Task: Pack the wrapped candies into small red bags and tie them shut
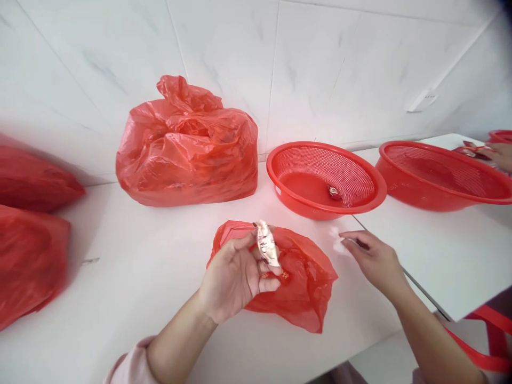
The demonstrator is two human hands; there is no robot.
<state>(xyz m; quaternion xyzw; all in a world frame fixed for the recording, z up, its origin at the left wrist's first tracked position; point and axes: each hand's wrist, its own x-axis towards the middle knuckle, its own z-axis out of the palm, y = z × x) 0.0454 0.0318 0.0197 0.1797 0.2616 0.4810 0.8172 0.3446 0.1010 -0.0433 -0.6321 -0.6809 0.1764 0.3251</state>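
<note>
My left hand [236, 274] is turned palm up, its fingers round a small wrapped packet [267, 244] with white and dark red printing. Beneath that hand a loose red plastic bag [304, 277] lies spread on the white table [160, 298]. To the right of the bag, my right hand [374, 261] pinches a thin whitish, translucent piece [339, 239], blurred at its edge. Behind my hands stands a red mesh basket [320, 210], with one small dark red and white packet [333, 192] inside it.
A full red bag [192, 154] stands by the wall, and more red bags [32, 256] are at the left. Another red basket [432, 197] is at the right. Beyond it, another person's hand [502, 156] is near several packets [472, 150].
</note>
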